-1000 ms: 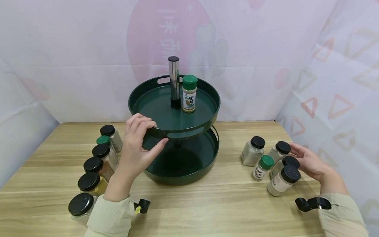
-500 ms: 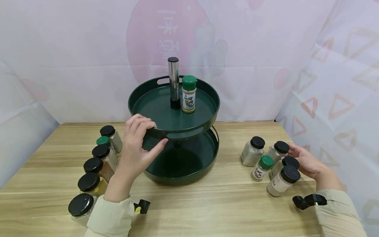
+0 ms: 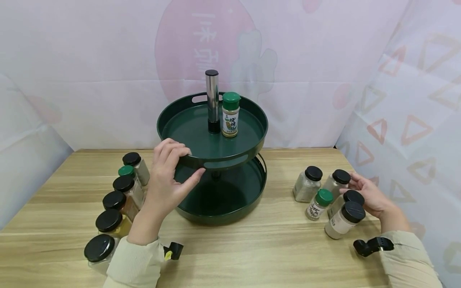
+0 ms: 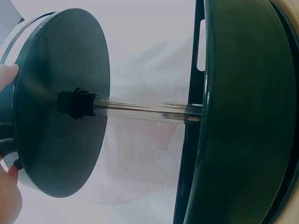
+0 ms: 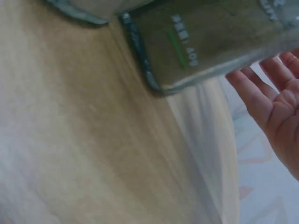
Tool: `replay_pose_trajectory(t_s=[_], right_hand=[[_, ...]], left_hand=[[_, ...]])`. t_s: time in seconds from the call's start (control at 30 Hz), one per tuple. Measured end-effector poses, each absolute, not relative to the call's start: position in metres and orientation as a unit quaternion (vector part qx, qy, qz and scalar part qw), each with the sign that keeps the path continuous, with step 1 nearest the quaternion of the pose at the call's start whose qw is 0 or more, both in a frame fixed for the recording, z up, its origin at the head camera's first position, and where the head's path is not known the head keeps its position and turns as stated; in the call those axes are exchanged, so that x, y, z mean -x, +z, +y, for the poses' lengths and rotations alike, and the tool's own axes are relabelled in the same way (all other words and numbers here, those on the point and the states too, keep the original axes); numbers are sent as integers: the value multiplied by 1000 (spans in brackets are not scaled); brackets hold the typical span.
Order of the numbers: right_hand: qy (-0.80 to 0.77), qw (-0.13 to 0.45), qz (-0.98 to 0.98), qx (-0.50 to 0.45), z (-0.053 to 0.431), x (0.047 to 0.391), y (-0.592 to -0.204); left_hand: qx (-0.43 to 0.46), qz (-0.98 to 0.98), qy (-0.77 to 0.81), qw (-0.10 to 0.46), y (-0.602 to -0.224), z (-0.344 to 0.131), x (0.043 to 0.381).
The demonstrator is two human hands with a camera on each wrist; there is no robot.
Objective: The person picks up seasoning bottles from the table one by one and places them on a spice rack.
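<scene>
My left hand grips the near-left rim of the dark green upper tray of a two-tier rack, fingers over the edge and thumb below. A green-capped seasoning bottle stands on that tray beside the metal pole. At the right, my right hand reaches behind a jar group, its fingertips at a black-capped seasoning jar. Its thumb is partly hidden by a nearer jar. In the right wrist view, the right hand's loosely extended fingers lie behind a labelled jar.
The lower green tray sits on the wooden table. Several capped jars form a row at the left, including a yellow-filled jar. A square jar, green-capped bottle and white-labelled jar stand at the right.
My right hand has shifted slightly left, and the black-capped jar at its fingertips has moved a little left too. The left hand keeps its grip on the tray.
</scene>
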State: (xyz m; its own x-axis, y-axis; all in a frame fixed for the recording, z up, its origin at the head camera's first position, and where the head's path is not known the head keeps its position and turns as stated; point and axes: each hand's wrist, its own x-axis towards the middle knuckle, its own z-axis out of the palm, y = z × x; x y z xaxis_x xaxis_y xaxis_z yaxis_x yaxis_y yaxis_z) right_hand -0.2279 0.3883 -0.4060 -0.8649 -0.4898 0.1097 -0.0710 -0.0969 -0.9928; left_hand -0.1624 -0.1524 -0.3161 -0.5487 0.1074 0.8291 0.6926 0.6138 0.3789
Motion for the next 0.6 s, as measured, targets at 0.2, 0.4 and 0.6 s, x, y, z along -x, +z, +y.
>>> replay_pose_trajectory(t_s=[0.2, 0.4, 0.6], right_hand=[[-698, 91, 690, 167, 381, 225, -404], [-695, 51, 706, 129, 375, 221, -402], [-720, -6, 681, 130, 370, 220, -399]], left_hand=[[252, -800, -362, 407, -316, -152, 164], [248, -802, -362, 405, -317, -152, 163], [250, -801, -361, 407, -317, -152, 163]])
